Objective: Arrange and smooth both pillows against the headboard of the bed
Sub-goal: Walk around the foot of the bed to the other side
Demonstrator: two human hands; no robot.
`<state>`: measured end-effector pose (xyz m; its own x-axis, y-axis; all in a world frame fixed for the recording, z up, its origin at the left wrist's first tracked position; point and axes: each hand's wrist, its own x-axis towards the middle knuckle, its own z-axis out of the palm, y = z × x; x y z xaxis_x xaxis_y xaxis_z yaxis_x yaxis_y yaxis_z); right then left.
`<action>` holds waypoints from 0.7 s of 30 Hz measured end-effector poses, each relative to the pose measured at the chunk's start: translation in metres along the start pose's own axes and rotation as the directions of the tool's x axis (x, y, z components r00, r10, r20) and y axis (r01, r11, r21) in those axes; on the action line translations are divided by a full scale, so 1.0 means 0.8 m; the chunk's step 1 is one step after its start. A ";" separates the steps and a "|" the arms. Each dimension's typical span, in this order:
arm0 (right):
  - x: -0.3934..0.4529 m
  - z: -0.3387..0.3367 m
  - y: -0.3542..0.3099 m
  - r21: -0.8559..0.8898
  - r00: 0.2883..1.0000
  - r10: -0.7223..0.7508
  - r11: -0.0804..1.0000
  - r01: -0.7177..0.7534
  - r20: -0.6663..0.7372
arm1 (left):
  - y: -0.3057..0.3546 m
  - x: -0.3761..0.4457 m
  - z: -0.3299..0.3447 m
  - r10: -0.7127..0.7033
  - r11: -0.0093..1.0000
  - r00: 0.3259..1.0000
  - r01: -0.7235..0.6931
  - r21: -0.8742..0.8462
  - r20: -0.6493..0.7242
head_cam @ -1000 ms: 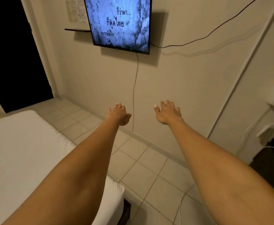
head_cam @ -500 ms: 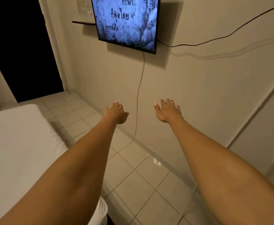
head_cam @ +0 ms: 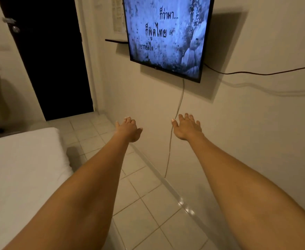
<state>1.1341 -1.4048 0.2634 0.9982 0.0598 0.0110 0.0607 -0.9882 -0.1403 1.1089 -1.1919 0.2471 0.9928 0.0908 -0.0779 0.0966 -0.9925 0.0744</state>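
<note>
Change: view has swung left vs the earlier frames; dark doorway (head_cam: 47,58) now shows full height w/ door edge and knob at upper left, TV (head_cam: 166,35) sits bigger and more central, bed corner has slid further left; both arms hold the same outstretched pose
Containers: no box, basket or tray to report; small dark shelf (head_cam: 115,41) on wall just left of the TV, whatever is on it is too small to tell
Left hand (head_cam: 128,129): fingers spread loosely, palm down, thumb out to the right; holds nothing, touches nothing, hangs over the floor tiles (head_cam: 148,204) near the wall base
Right hand (head_cam: 188,127): fingers fanned wide, palm down; empty, no contact; cable (head_cam: 177,112) from the TV drops down the wall between the two hands, behind them
Bed (head_cam: 21,177): white mattress corner at lower left, bare sheet, left forearm crosses in front of its near edge
Pillows / headboard: not in frame; only this foot-end corner (prob.) of the bed shows
Wall (head_cam: 238,141): black cord (head_cam: 256,73) runs right from the TV, screen lit w/ text
Far left: dim, blurred fittings beside the doorway, can't make out what
</note>
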 end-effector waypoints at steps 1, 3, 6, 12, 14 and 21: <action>0.018 -0.001 -0.005 0.004 1.000 -0.017 1.000 0.017 0.006 | -0.004 0.013 -0.004 -0.020 1.000 1.000 0.020 0.001 -0.001; 0.053 -0.001 -0.018 0.006 0.998 -0.055 0.998 0.055 0.013 | -0.015 0.038 -0.012 -0.063 0.998 0.998 0.063 -0.003 -0.008; 0.108 -0.002 -0.042 0.007 0.992 -0.121 0.993 0.121 0.017 | -0.037 0.076 -0.026 -0.137 0.991 0.990 0.137 -0.003 -0.041; 0.225 0.008 -0.103 0.011 0.958 -0.286 0.958 0.286 0.019 | -0.082 0.147 -0.037 -0.291 0.957 0.953 0.291 -0.016 -0.082; 0.260 0.012 -0.124 0.016 0.938 -0.346 0.938 0.346 0.018 | -0.098 0.168 -0.037 -0.326 0.945 0.941 0.326 -0.018 -0.095; 0.384 0.020 -0.193 0.023 0.846 -0.532 0.847 0.531 0.040 | -0.140 0.242 -0.047 -0.497 0.868 0.864 0.492 -0.074 -0.084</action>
<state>1.4312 -1.2313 0.2728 0.8122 0.5817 0.0446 0.5818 -0.8020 -0.1356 1.2929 -1.0605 0.2610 0.8156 0.5782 -0.0208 0.5771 -0.8105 0.0998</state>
